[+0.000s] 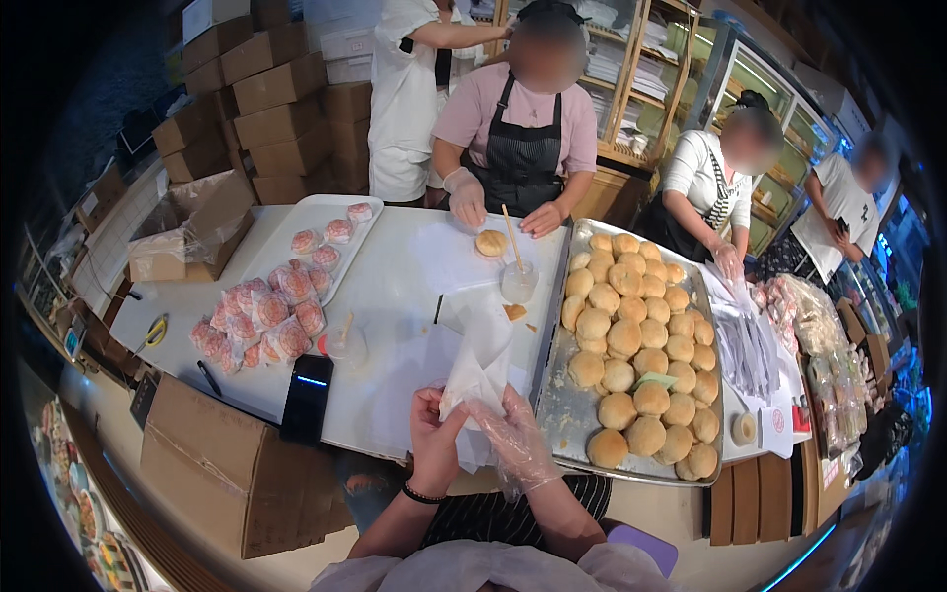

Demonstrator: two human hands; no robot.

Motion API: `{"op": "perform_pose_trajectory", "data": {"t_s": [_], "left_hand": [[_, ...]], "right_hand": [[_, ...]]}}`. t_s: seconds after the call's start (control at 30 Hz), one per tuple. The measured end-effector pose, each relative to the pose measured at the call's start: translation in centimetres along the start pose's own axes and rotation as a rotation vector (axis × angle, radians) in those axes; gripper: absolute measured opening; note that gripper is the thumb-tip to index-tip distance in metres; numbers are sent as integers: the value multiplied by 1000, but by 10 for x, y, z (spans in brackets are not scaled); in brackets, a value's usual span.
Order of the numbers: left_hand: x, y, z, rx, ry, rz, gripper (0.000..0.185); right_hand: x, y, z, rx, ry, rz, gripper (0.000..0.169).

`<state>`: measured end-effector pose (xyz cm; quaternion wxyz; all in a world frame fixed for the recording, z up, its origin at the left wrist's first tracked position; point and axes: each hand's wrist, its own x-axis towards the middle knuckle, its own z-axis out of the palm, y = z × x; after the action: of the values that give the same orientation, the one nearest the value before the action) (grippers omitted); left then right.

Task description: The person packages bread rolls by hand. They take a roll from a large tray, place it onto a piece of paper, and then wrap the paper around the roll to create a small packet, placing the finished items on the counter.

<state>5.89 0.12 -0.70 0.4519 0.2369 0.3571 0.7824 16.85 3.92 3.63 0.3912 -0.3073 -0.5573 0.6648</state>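
Note:
Both of my hands hold a folded white paper wrapper at the near edge of the white table. My left hand, bare, pinches its left side; my right hand, in a clear plastic glove, grips its right side. Whether anything lies inside the paper is hidden. To the right, a metal tray bears many golden round buns. White paper sheets lie under and beside my hands. Left of them stands a clear cup with a stick, near several wrapped buns with red print.
Across the table, a co-worker's gloved hand is beside a bun and another cup. A black phone, pen, scissors and white tray lie left. Cardboard boxes stand around; another co-worker handles papers at right.

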Motion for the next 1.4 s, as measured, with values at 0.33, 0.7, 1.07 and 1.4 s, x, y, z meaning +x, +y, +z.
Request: {"op": "perform_pose_trajectory", "data": {"t_s": [0.33,0.7,1.07,1.4], "left_hand": [[23,38,-6,153,-326,-55,36],[31,54,3,198,-460,-340,24],[22,57,19,379,-376,-190,12],[24,42,-2,1064,-563,443,16]], "right_hand": [[-16,-6,-13,-161,25,-354,71],[-24,-5,-19,-302,-108,-436,51],[-17,12,-18,-325,-54,-239,47],[-7,13,-17,-112,-153,-8,63]]}}
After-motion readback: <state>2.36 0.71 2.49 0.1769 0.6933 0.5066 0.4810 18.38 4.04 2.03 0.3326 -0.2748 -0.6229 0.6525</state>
